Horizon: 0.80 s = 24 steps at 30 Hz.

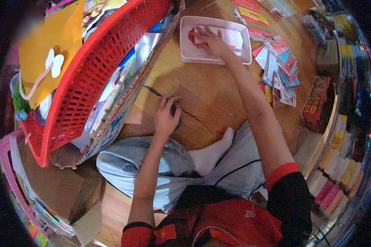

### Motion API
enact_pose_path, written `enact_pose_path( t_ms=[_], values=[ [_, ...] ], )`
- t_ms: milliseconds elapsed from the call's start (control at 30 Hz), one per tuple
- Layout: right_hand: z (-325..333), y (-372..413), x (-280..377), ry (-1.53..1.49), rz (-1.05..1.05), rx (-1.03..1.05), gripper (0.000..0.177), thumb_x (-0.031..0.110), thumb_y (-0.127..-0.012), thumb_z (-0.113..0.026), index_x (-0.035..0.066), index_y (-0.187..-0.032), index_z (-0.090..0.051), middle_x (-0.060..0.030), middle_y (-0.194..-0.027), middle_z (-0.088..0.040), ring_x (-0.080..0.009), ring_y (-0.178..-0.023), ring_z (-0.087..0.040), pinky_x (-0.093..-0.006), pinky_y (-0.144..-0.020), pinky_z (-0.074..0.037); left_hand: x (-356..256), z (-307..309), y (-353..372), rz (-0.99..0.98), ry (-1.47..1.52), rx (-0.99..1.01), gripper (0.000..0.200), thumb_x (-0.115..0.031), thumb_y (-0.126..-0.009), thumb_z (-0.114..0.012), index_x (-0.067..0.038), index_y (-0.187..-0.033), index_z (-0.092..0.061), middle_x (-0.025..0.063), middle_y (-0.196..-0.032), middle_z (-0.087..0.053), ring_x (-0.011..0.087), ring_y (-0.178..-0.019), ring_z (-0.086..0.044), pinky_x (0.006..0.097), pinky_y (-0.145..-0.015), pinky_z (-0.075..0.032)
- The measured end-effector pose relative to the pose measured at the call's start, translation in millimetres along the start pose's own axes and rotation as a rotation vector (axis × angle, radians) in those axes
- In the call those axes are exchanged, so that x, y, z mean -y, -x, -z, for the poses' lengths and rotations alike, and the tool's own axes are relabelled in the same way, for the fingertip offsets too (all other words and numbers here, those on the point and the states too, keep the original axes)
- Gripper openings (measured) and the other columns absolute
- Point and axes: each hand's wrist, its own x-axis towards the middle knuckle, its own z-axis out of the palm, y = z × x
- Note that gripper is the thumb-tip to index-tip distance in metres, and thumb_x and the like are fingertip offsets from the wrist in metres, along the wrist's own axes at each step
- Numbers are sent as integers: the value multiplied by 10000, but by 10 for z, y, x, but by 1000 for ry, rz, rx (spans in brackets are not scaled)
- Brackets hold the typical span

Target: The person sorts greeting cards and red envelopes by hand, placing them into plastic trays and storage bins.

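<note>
My right hand (210,40) reaches into a white plastic basket (215,61). Its fingers are spread and lie over pale pink and white cards or envelopes (231,38). Beside the fingertips shows a red item (191,36), partly covered by the hand. Low over the wooden floor, my left hand (167,113) is curled around a small dark object (175,108) whose kind I cannot make out. A dark pointed strip (153,91) sticks out past its fingers, and a thin dark line runs off to the right across the floor.
A large red plastic basket (90,68) leans at the left, filled with papers behind a cardboard edge. Piles of colourful envelopes (278,68) lie right of the white basket. Books line a shelf (338,164) at the right. A cardboard box (66,189) stands at lower left.
</note>
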Motion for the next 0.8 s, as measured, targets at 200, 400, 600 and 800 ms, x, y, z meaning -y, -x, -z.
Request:
enact_pose_path(
  t_ms=[200,400,600,800],
  values=[
    [14,40,-91,44,90,-21,541,354,-842,-529,300,-1342,-329,5,-1448,-221,-273,-1336,-185,-611,-1011,-188,-50,-6,11,3,-6,10,255,-109,-748,-558,-96,-1001,-583,120,-1076,-523,325,-1033,-479,401,-898,-392],
    [681,689,-190,-163,9,-519,550,353,-783,-609,122,-1256,-453,-138,-1212,-497,-313,-1092,-485,-431,-918,-387,30,-47,27,-50,7,0,265,-94,-744,-554,-79,-1008,-577,137,-1037,-520,328,-1021,-480,401,-899,-385],
    [819,2280,-747,277,-619,-380,479,351,-807,-562,63,-1184,-496,-159,-1048,-558,-307,-979,-541,-423,-801,-449,22,-62,42,-64,-37,8,264,-84,-742,-550,-68,-1004,-577,149,-1033,-521,333,-1024,-474,402,-895,-384],
    [443,2933,-1053,396,-668,-208,454,376,-834,-509,81,-1179,-501,-167,-1102,-558,-309,-957,-574,-442,-799,-458,16,-18,28,-29,-115,92,313,-143,-789,-567,-37,-1083,-556,215,-1183,-501,388,-1128,-445,415,-962,-366]
  ],
)
